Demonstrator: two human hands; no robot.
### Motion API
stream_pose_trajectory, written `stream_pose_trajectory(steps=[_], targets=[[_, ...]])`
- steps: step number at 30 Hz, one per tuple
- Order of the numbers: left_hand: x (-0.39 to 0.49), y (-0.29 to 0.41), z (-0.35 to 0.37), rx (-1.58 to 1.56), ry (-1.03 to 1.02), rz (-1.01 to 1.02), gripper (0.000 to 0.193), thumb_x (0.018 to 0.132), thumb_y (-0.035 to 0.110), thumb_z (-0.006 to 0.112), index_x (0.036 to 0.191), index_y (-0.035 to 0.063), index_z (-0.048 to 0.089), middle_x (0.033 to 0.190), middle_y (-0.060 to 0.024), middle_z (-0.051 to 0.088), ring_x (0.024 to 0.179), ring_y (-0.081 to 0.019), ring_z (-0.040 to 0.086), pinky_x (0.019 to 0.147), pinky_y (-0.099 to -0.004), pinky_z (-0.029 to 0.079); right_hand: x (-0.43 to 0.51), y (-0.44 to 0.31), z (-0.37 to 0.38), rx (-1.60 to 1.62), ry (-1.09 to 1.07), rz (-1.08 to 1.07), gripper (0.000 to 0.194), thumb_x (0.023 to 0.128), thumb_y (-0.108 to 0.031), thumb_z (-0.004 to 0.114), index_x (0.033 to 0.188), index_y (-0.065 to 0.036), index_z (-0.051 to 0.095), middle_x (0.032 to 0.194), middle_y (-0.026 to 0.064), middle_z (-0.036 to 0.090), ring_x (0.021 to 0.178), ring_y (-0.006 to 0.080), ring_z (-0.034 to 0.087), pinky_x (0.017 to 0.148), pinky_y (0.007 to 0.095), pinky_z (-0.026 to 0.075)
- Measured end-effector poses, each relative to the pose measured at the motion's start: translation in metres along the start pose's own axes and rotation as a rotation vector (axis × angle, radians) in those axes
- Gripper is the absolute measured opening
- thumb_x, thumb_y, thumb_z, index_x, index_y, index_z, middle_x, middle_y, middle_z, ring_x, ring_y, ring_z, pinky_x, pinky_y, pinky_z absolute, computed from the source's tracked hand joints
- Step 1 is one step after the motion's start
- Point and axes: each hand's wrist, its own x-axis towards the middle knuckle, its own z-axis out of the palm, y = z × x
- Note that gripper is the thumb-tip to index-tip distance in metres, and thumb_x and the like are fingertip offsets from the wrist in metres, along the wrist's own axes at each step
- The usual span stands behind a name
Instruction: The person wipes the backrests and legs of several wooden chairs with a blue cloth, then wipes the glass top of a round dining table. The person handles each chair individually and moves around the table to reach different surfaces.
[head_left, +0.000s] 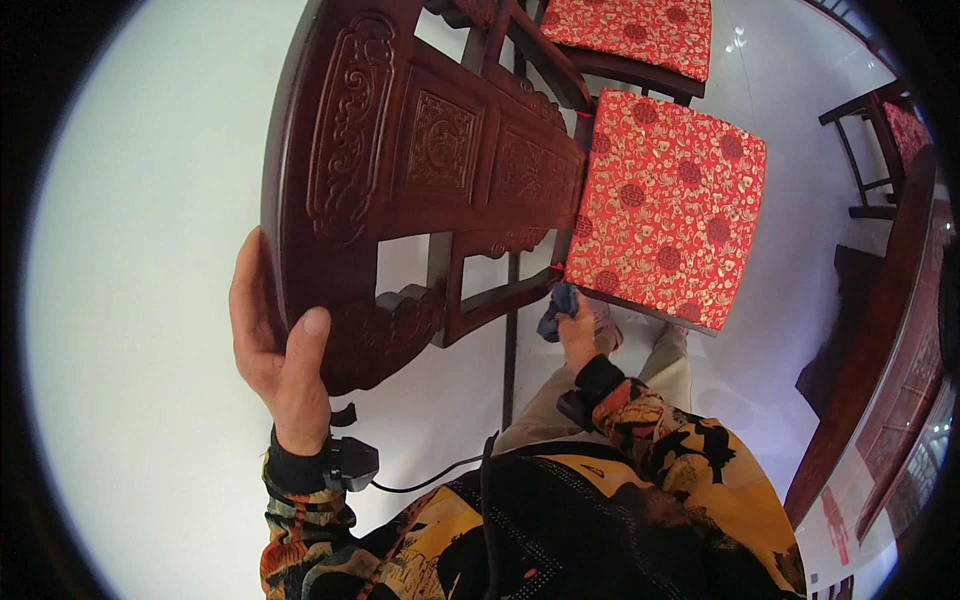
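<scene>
My left hand (280, 345) grips the top rail of a carved dark wooden chair back (439, 146), thumb on the front face and fingers wrapped behind. Carved panels run down the middle of the back. In my right hand (579, 334) is a bunched dark blue cloth (557, 309), held at the near rear corner where the back meets the seat. A red brocade seat cushion (667, 206) with gold flowers and dark round medallions covers the seat. A small red tie (557, 266) shows at the cushion's corner, just above the cloth.
Beyond this chair stands another chair with a matching red cushion (630, 34). A glass-topped dark wooden table (862, 382) runs along the right, with a further chair (874, 150) past it. A pale wall (150, 262) rises at the left, edged by a dark baseboard (511, 360).
</scene>
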Motion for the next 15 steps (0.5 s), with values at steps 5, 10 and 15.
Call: stream_pose_trajectory(steps=[5,10,15], targets=[[-0.001,-0.002,-0.001,0.014,0.039,-0.006,0.072,0.078,0.021,0.067,0.139,-0.0027,0.035,0.135,-0.0169,0.045,0.123,-0.0267,0.046,0.105,-0.038,0.035,0.057,0.058,-0.001,0.791,0.076,0.266,0.026,0.085,0.0,0.049,0.109,-0.007,0.055,0.097,0.01,0.064,0.084,0.0261,0.064,0.073,0.0437,0.053],[-0.003,-0.002,-0.001,0.009,0.028,0.004,0.075,0.078,0.025,0.07,0.138,-0.0025,0.035,0.134,-0.0166,0.046,0.122,-0.0269,0.047,0.104,-0.038,0.036,0.055,0.049,0.026,1.023,0.004,0.457,0.021,0.089,-0.005,0.045,0.107,-0.004,0.056,0.101,0.0124,0.063,0.09,0.0283,0.062,0.081,0.046,0.051],[-0.005,-0.002,-0.002,0.001,0.022,0.014,0.077,0.077,0.027,0.072,0.139,-0.0018,0.035,0.135,-0.0164,0.045,0.123,-0.027,0.046,0.104,-0.0386,0.037,-0.019,-0.021,0.062,1.164,-0.277,0.746,0.024,0.093,-0.009,0.039,0.108,0.0,0.056,0.11,0.0158,0.061,0.101,0.03,0.058,0.092,0.0477,0.048]])
